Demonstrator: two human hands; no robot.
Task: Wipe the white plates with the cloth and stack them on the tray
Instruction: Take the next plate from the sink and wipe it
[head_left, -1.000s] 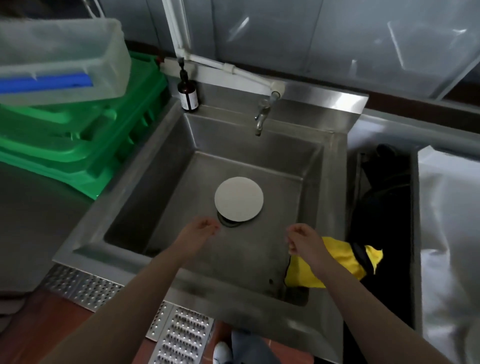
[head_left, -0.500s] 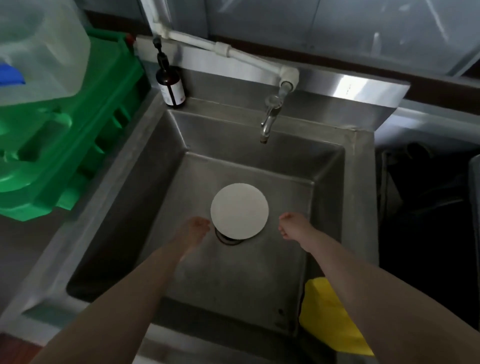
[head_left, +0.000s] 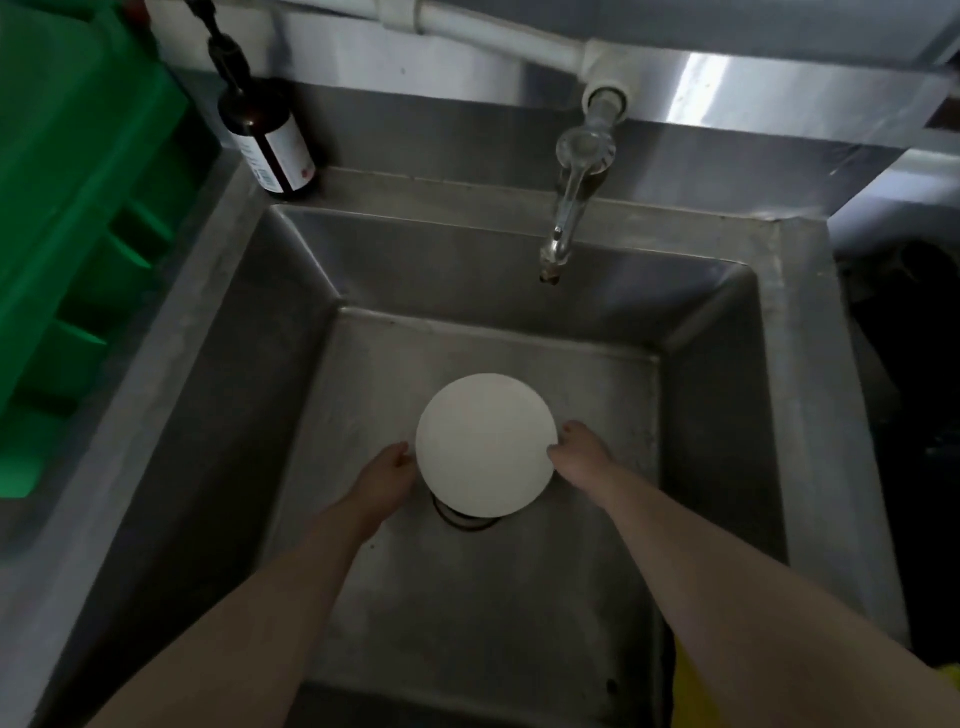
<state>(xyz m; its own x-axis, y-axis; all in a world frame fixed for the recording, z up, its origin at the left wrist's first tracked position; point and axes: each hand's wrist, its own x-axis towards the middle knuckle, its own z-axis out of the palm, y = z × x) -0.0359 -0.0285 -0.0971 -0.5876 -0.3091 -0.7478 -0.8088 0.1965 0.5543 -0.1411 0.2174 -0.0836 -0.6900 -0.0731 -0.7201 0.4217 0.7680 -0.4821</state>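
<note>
Green ribbed plastic crates (head_left: 78, 218) on the left, a brown pump bottle (head_left: 270, 150) on the steel sink (head_left: 218, 374) ledge. Left hand (head_left: 387, 475) and right hand (head_left: 579, 449) touch opposite edges of the round, matte white plate (head_left: 485, 444) over the drain; their grip is unclear, probably pinching. Yellow cloth (head_left: 693, 691) sits bottom right.

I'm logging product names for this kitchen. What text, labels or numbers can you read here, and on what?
Nothing can be read.
Brown pump bottle: its white label carries print and a red mark, too blurred to make out.
White plate, faucet, sink, green crates: no text visible.
</note>
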